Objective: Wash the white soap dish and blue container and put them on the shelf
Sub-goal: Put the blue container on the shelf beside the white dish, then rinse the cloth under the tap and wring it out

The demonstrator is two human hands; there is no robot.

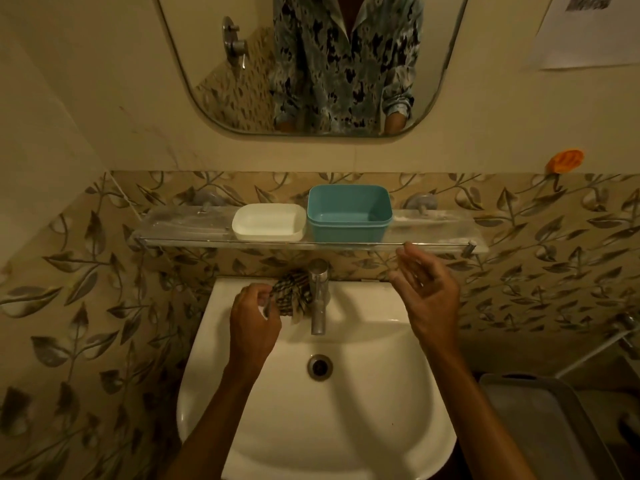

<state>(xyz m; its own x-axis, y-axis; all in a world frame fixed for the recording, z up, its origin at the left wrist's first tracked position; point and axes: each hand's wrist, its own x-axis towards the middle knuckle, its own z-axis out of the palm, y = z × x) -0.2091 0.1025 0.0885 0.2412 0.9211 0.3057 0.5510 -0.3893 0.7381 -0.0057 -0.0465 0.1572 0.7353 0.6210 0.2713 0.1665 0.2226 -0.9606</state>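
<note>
Two task items are sitting on the shelf [436, 227]: the dish [268, 222] is lying just left of the container [349, 213], nearly touching it, both mouth up. The left hand [254, 318] is gripping a checked cloth [292, 296] beside the tap [319, 297], above the sink [429, 410]. The right hand [429, 294] is hovering open, fingers loosely spread, just below the shelf's front edge, holding nothing.

Single head-worn wide-angle view, set above the sink [346, 427], facing forward and down toward the tiled wall [86, 306]. Close range: basin fills lower centre. Shelf [173, 228] crosses mid-frame, mirror [207, 71] cut off by top edge. Straight lines bow near the frame edges.
</note>
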